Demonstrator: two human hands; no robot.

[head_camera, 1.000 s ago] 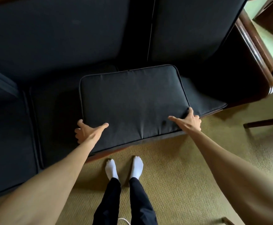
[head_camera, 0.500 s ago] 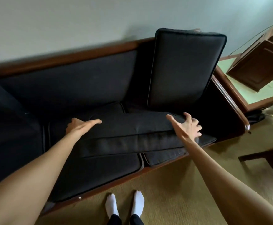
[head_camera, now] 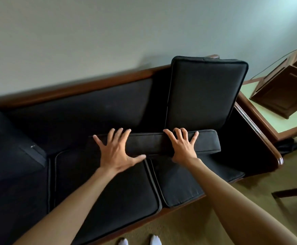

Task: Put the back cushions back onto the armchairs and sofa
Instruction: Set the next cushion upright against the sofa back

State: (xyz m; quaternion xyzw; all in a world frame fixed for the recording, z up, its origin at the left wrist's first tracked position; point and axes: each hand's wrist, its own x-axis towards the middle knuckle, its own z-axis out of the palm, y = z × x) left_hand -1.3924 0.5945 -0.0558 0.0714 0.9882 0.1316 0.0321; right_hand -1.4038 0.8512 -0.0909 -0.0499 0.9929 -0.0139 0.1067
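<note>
We stand before a dark sofa [head_camera: 91,110] with a brown wooden frame, set against a pale wall [head_camera: 109,32]. Both our hands are out over a loose black back cushion [head_camera: 154,142] that lies flat across the rear of the seat, straddling the seam between the middle seat cushion [head_camera: 107,191] and the right seat cushion [head_camera: 184,184]; we see its long front edge facing us. Our left hand [head_camera: 116,151] is spread wide, fingers fanned, palm down on the cushion's left part with the thumb reaching out to the right along its lower edge. Our right hand [head_camera: 183,145] is likewise spread, fingers splayed over the cushion's top edge and palm against its front face, a little right of the middle. Neither hand is closed around anything; whether the palms press firmly or only rest on the fabric we cannot tell. Just behind the lying cushion a second back cushion [head_camera: 204,92] stands upright against the sofa's backrest at the right end, its top rising above the wooden rail. The backrest to its left has no cushion standing in front of it. At the far left another dark cushion [head_camera: 8,144] lies on the seat. Right of the sofa a desk [head_camera: 268,124] with a pale green top carries a dark wooden box [head_camera: 283,91]. The carpet [head_camera: 206,227] is tan, and our white socks [head_camera: 155,241] show at the bottom edge.
</note>
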